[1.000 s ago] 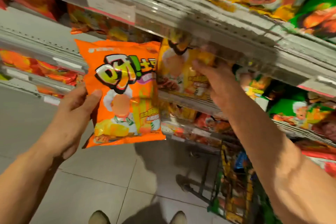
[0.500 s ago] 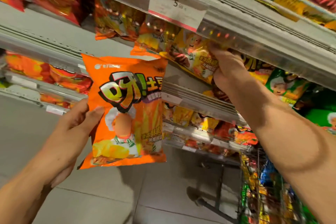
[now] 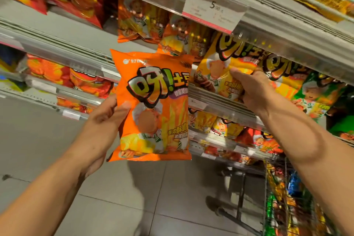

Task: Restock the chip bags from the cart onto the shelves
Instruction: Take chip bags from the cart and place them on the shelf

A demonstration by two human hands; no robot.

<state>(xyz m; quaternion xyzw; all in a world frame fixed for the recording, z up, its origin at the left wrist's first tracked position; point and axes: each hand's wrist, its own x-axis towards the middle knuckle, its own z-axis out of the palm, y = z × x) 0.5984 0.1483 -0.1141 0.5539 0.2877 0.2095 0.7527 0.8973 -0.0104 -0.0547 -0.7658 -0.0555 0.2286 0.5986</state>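
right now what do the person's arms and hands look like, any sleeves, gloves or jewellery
Both forearms are bare as far as the frame shows: no sleeve reaches into view on either side. The left hand and the right hand wear no gloves. No watch, bracelet or ring shows on the visible wrists and fingers, though some fingers are hidden. No markings or tattoos are visible on the arms.

held bag (image 3: 153,105) left of shelf bag (image 3: 220,76) | cart (image 3: 283,201) below right
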